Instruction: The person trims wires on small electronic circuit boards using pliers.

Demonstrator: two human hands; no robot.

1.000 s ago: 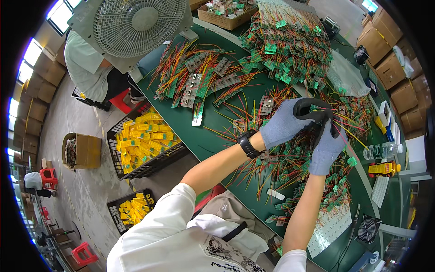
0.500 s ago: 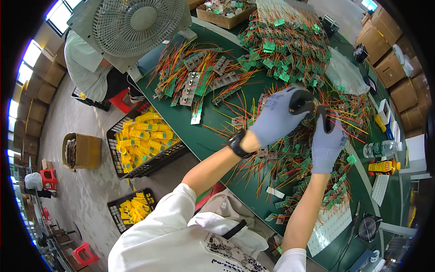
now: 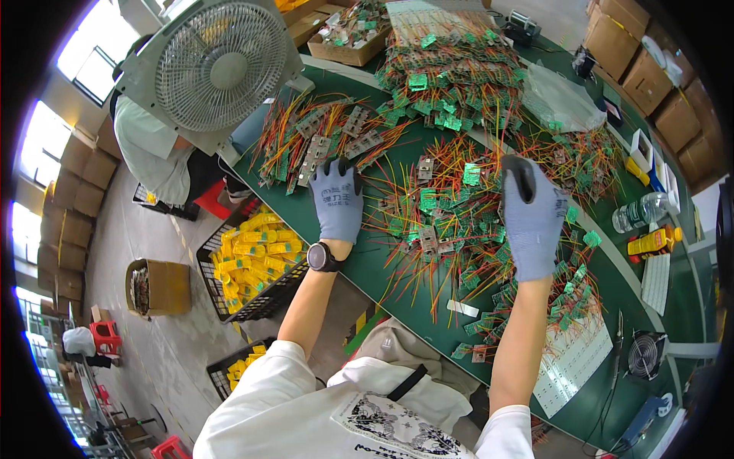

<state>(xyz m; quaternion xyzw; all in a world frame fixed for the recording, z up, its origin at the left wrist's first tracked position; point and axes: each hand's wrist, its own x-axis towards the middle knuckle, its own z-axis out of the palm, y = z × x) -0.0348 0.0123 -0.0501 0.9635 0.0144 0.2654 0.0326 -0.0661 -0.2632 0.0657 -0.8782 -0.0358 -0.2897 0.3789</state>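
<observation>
Both of my hands wear grey-blue gloves with black fingertips. My left hand [image 3: 338, 203] reaches to the near edge of a pile of circuit board strips with red and yellow wires [image 3: 310, 126]. Its fingers are apart, and nothing shows held in them. Over the right part of the table, my right hand [image 3: 534, 222] is closed with thumb and fingers together, above a spread of small green circuit boards with wires [image 3: 459, 229]. Whatever it pinches, if anything, cannot be made out. A high stack of wired board panels [image 3: 451, 76] stands beyond the hands.
A large fan [image 3: 225, 73] stands at the table's far left corner. Black crates of yellow parts [image 3: 260, 252] sit on the floor to the left. A bottle [image 3: 642, 213], a yellow container [image 3: 654, 242] and a white perforated panel [image 3: 573, 367] lie at right. A co-worker [image 3: 153, 145] sits far left.
My hands were together over the middle of the boards. My left hand has moved left to the strip pile; my right has drawn slightly left and stays raised. The view has shifted.
</observation>
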